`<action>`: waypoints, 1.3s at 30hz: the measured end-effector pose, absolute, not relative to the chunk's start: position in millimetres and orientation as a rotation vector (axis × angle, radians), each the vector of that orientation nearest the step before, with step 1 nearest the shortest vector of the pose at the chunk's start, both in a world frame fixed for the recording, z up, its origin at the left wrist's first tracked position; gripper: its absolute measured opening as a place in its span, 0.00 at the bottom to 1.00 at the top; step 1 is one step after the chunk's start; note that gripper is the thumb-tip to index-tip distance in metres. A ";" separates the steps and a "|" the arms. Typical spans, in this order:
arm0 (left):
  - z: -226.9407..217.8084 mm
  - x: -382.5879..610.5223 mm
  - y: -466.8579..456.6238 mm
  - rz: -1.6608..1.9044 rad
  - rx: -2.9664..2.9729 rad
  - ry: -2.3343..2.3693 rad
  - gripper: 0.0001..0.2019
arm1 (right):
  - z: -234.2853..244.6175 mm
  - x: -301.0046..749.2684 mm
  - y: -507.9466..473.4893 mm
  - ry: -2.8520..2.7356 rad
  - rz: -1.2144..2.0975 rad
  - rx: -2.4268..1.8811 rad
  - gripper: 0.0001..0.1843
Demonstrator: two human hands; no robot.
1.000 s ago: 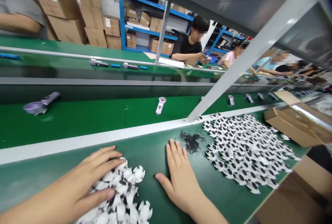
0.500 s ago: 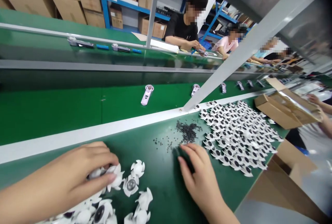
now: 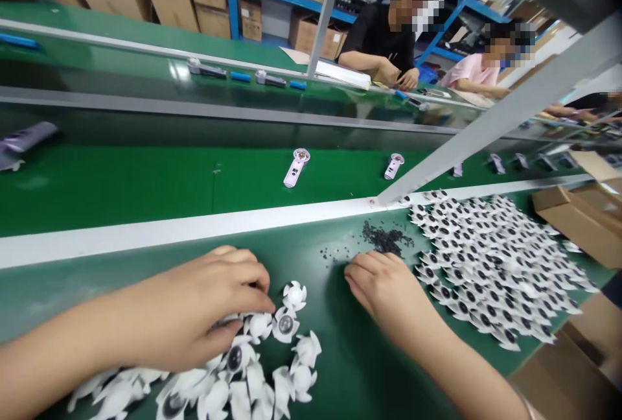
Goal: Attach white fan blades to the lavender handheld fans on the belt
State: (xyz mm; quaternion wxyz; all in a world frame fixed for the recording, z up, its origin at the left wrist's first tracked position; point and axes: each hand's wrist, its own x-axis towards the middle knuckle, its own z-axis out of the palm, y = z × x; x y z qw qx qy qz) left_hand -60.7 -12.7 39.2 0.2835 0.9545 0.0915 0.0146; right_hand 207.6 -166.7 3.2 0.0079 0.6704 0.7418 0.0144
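Note:
My left hand [image 3: 214, 306] is bent over a loose pile of white fan blades [image 3: 214, 397] at the lower left. Its thumb and fingers are apart, close to one white fan blade [image 3: 257, 325]; the undersides of the fingers are hidden. My right hand [image 3: 383, 284] is on the green bench beside a scatter of tiny black pieces [image 3: 386, 238]. Its fingers are drawn together and point down, so whatever may be between the tips is hidden. To its right, many white fan blades with dark centres [image 3: 495, 264] lie in a close array.
Beyond a white edge strip [image 3: 160, 232], pale purple handheld fan bodies [image 3: 296, 168] lie on the green belt [image 3: 243, 180]. A slanted metal post [image 3: 466, 128] rises behind the array. A cardboard box [image 3: 583, 225] stands at right. Co-workers [image 3: 379, 37] sit across the line.
The view has swung left, bringing a purple part in at the left. My right fingers have closed together by the black pieces. My left thumb has drawn back from the fan blade it touched.

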 end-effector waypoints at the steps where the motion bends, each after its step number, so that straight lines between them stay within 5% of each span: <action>1: 41.8 -61.9 -7.8 -0.056 2.534 0.185 0.22 | 4.0 207.3 -162.2 2.304 0.066 2.051 0.09; 8: 40.8 -66.9 -4.0 -0.155 2.583 0.452 0.15 | 26.8 192.0 -135.2 2.342 0.021 2.122 0.06; 15: 37.6 -58.8 -5.5 0.077 2.300 0.615 0.05 | 62.3 122.7 -82.8 2.614 -1.324 2.409 0.07; 18: 46.8 -63.9 2.5 0.225 2.104 0.623 0.11 | 70.6 106.1 -72.4 2.656 -1.626 2.556 0.06; 25: 69.8 -72.2 -4.6 0.503 1.134 0.405 0.13 | 91.8 100.1 -86.8 3.201 -0.782 2.606 0.06; 39: 75.1 -68.9 -9.7 0.574 0.976 0.316 0.13 | 88.5 96.1 -80.9 3.217 -0.438 2.503 0.07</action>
